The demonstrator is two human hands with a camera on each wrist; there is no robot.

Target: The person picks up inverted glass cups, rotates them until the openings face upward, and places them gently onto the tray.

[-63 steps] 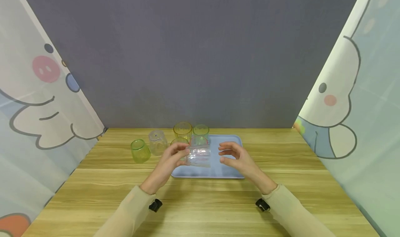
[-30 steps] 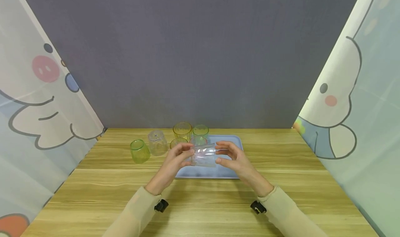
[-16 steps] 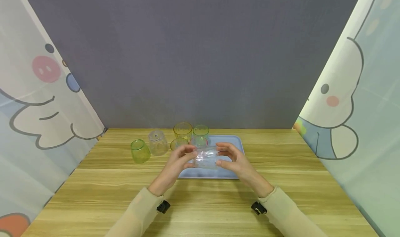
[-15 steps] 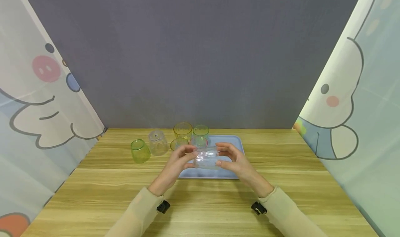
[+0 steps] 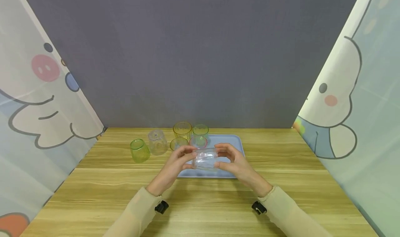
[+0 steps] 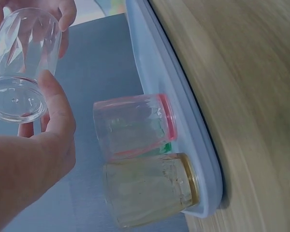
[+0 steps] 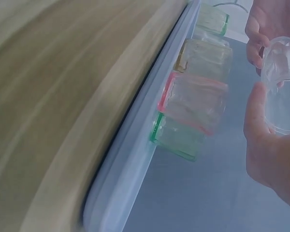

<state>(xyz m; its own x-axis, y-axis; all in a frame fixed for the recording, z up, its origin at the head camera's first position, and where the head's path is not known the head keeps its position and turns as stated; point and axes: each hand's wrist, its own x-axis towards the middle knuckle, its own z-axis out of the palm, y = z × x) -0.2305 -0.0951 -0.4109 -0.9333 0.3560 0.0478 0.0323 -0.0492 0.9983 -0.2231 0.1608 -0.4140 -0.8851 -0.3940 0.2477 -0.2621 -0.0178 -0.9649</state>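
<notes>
A clear drinking glass (image 5: 205,158) lies sideways in the air above the blue tray (image 5: 227,173), between both hands. My left hand (image 5: 175,165) grips it round its thick base, thumb (image 6: 58,104) along the side in the left wrist view. The right hand (image 5: 236,164) holds the rim end between thumb (image 7: 255,108) and fingers. At the tray's left part stand a yellow glass (image 5: 182,130), a green-rimmed glass (image 5: 201,129), a pink-rimmed glass (image 6: 133,123) and an amber-rimmed glass (image 6: 147,191); the hands partly cover the front two in the head view.
Left of the tray, a green glass (image 5: 140,152) and a clear upturned glass (image 5: 158,143) stand on the wooden table (image 5: 203,209). A grey panel (image 5: 200,63) rises behind the table, with printed cloths (image 5: 47,101) at either side.
The right hand, apart from the glass two seconds ago, has come left to its rim end. My left hand moved the glass right; in the last half second both hands barely shifted.
</notes>
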